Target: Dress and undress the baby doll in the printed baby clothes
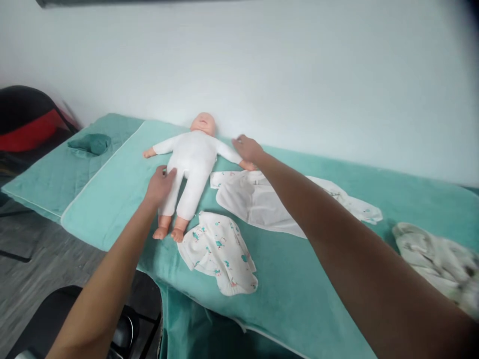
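Observation:
A baby doll (192, 159) in a white body suit lies on its back on the teal-covered table (112, 199), head toward the wall. My left hand (159, 185) curls against the doll's hip and upper leg. My right hand (247, 148) rests with fingers bent on the doll's outstretched arm near its wrist. A small printed white garment (219, 252) lies just beside the doll's feet. A larger white garment (258, 202) is spread under my right forearm.
A bunched teal cloth (90, 143) sits at the table's far left. Another crumpled light garment (437, 257) lies at the right edge. A black and red chair (26, 119) stands left; a dark stool (119, 329) is below the table's front edge.

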Motion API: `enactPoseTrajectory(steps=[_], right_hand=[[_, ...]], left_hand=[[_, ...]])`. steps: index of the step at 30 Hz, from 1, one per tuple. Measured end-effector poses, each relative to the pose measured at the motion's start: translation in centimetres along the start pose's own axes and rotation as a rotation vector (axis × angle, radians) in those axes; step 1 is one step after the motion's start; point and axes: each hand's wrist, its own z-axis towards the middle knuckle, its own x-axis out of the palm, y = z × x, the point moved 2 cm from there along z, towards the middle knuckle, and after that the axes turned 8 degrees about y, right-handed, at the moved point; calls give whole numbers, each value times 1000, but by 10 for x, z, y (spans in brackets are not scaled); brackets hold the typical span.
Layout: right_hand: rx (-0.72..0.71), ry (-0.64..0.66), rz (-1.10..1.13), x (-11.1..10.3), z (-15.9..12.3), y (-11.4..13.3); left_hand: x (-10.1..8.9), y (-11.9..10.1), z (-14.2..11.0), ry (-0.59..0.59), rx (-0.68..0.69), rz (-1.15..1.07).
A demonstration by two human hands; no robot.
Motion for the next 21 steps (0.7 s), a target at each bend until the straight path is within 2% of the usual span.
enactPoseTrajectory(steps=[2,3,5,8,11,13,16,18,21], right_hand=[[77,59,-115,-8,-35,-43],[97,62,-152,-12,-55,-62],[125,46,-213,-16,-97,-93],[113,24,-268,-12,-156,-115],[49,-23,-301,3,-207,-106],[-40,-42,-326,15,-242,-88],[-317,-60,-394,28,-301,-55],[-495,-75,-446,30,-342,-37],[-595,-92,-518,20,-397,-25]], left_hand=[[0,-16,-42,-54,217,280],[4,-23,-65,15,358,373],[21,-31,-110,251,578,470],[52,-31,-148,314,648,666],[78,-39,-156,322,642,790],[87,-55,-164,342,691,843],[96,-90,-192,349,867,862],[101,-111,-212,338,980,828],[113,-126,-230,381,1034,793]])
